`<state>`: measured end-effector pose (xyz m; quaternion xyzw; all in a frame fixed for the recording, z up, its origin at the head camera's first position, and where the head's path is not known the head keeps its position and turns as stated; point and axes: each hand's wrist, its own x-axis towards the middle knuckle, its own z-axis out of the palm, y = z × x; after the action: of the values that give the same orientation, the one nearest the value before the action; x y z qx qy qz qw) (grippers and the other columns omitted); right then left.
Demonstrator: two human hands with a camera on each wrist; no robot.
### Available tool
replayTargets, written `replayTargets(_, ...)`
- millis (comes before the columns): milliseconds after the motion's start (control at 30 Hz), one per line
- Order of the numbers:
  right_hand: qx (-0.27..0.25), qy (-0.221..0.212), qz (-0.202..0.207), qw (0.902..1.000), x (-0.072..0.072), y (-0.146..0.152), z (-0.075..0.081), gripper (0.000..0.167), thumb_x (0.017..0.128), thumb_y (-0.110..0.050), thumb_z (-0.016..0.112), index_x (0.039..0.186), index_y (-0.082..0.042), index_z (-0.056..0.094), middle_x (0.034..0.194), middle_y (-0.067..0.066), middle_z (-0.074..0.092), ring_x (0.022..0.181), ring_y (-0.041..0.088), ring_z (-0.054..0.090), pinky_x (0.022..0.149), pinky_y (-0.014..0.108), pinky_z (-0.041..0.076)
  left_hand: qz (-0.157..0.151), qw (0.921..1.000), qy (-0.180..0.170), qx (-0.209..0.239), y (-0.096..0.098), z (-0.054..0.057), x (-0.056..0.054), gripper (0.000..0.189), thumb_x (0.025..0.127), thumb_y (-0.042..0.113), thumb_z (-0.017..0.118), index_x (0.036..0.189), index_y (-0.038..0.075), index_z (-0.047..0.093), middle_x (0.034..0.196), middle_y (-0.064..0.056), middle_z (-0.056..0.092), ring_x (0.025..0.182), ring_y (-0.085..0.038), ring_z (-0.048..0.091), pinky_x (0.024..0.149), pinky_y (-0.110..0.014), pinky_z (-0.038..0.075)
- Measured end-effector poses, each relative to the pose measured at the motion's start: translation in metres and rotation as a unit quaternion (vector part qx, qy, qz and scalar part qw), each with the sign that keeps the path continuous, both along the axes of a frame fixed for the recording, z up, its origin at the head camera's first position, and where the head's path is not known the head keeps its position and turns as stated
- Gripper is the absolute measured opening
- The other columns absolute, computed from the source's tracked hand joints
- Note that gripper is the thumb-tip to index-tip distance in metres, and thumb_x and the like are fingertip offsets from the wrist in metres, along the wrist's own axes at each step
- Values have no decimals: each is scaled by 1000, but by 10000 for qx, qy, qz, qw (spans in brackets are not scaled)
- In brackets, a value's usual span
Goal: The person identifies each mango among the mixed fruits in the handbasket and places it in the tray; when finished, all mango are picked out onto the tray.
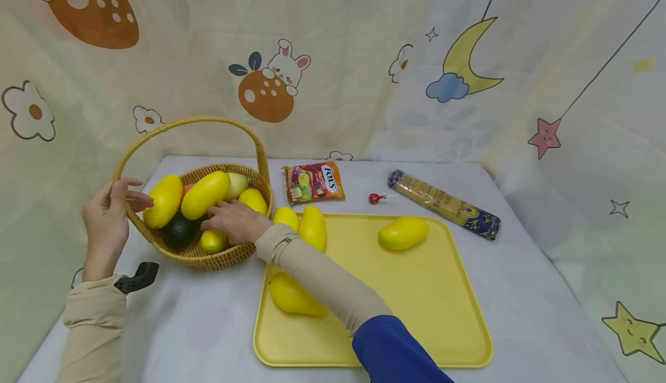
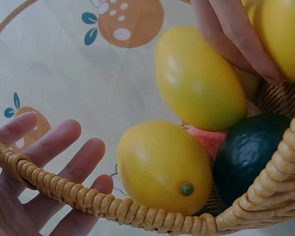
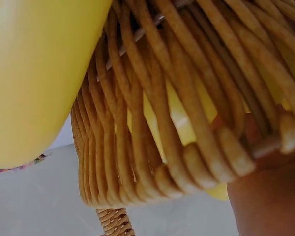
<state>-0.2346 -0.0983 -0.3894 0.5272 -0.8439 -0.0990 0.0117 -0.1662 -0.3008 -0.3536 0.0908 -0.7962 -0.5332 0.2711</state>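
A wicker basket (image 1: pixel 208 262) with a tall handle holds several fruits. Among them are a mango (image 1: pixel 204 195), another mango (image 1: pixel 162 201) at the left rim, a dark green avocado (image 1: pixel 179 230) and a small yellow fruit (image 1: pixel 214 242). My left hand (image 1: pixel 110 212) is at the basket's left side by the handle's foot; its fingers extend behind the wicker rim in the left wrist view. My right hand (image 1: pixel 236 221) reaches into the basket, fingers (image 2: pixel 238 34) pointing down between the mango and the small yellow fruit. I cannot tell whether they grip that fruit.
A yellow tray (image 1: pixel 416 313) beside the basket bears several mangoes, one mango (image 1: pixel 403 233) at its back right. Behind it lie a candy bag (image 1: pixel 314 182), a red lollipop (image 1: pixel 374 198) and a long pasta packet (image 1: pixel 444 202). My right forearm (image 1: pixel 322 279) crosses the tray.
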Motion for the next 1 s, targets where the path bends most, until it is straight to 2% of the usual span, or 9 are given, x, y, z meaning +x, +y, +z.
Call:
replayTargets(367, 44, -393, -55, 9992, 2, 0, 0, 44, 90, -37, 67, 132, -34, 55, 131, -10, 53, 114, 11, 46, 93, 25, 43, -40, 10000, 72, 56, -1, -3, 0, 31, 101, 36, 44, 104, 14, 66, 69, 18, 65, 66, 4, 64, 67, -6, 49)
replayTargets(567, -293, -549, 353, 9974, 0, 1, 0, 44, 88, -33, 69, 130, -23, 58, 125, -8, 60, 106, 8, 53, 91, 19, 44, -37, 10000, 20, 64, -2, -2, 1, 30, 101, 35, 44, 104, 15, 66, 69, 18, 65, 66, 4, 64, 68, -5, 48)
replayTargets(700, -547, -688, 495, 9949, -1, 4, 7, 49, 85, -35, 72, 130, -20, 58, 124, -5, 59, 105, 8, 53, 90, 17, 43, -64, 10000, 14, 48, -1, -1, 1, 28, 101, 36, 43, 103, 18, 65, 70, 18, 65, 66, 4, 64, 68, -5, 48)
replayTargets(900, -633, -1101, 282, 9915, 0, 14, 24, 59, 82, -37, 75, 135, -23, 54, 129, -3, 55, 109, 8, 51, 89, 18, 42, -57, 10000, 57, 30, -1, -1, 0, 27, 101, 35, 44, 101, 19, 65, 69, 18, 65, 66, 4, 64, 67, -5, 48)
replayTargets(1000, -706, -1072, 304, 9913, 2, 23, 33, 60, 82, -40, 74, 136, -24, 53, 132, -2, 53, 113, 10, 51, 90, 20, 43, -43, 10000, 87, -1, -2, -1, -1, 27, 102, 35, 44, 101, 18, 65, 69, 18, 65, 66, 4, 63, 67, -5, 48)
